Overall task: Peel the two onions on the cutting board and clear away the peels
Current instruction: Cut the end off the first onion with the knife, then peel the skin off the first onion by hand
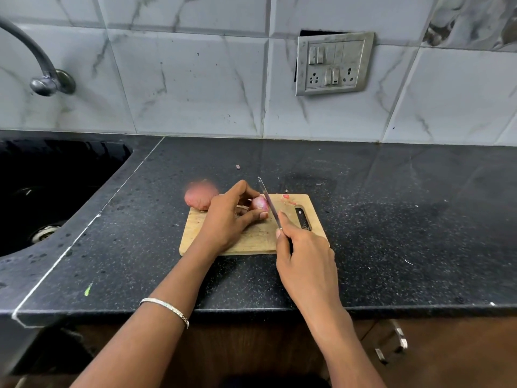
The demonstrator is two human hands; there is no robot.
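Gripping small pale-pink onion [258, 204], left hand [226, 219]

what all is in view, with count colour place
countertop: 1, black
cutting board: 1, light wood, on countertop
held onion: 1, pinkish, on board
other onion: 1, red, board's far left corner
knife: 1, steel, at held onion's end
peel scraps: few, red, board's far right
sink: 1, black, left
tap: 1, grey, above sink
switch panel: 1, grey, tiled wall
bracelet: 1, silver, left wrist
left grip: 1, holds held onion
right grip: 1, holds knife
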